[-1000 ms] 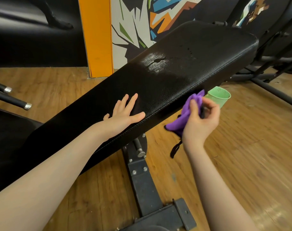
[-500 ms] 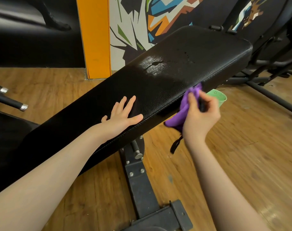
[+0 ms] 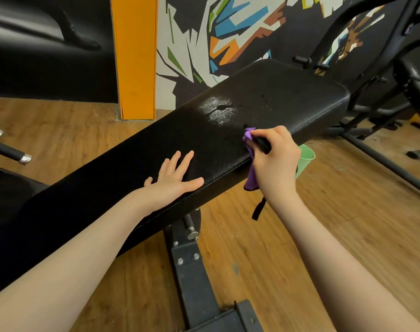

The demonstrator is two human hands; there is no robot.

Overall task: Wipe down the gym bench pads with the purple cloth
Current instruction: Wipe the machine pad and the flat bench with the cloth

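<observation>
wiping is just starting: the right hand (image 3: 273, 159) grips the purple cloth (image 3: 250, 161) bunched at the near edge of the bench pad (image 3: 156, 149); the left hand (image 3: 173, 180) rests flat, fingers spread. next, sweep toward the far wet patch (image 3: 219, 111).

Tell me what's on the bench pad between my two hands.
Nothing: in the head view, only bare black bench pad lies between left hand and right hand gripping the purple cloth.

Open pad (image 3: 288, 97) stretches beyond the wet patch (image 3: 219, 110) to the far end. The left hand (image 3: 173, 180) lies flat mid-pad; a green cup (image 3: 306, 159) crowds the near edge.
</observation>
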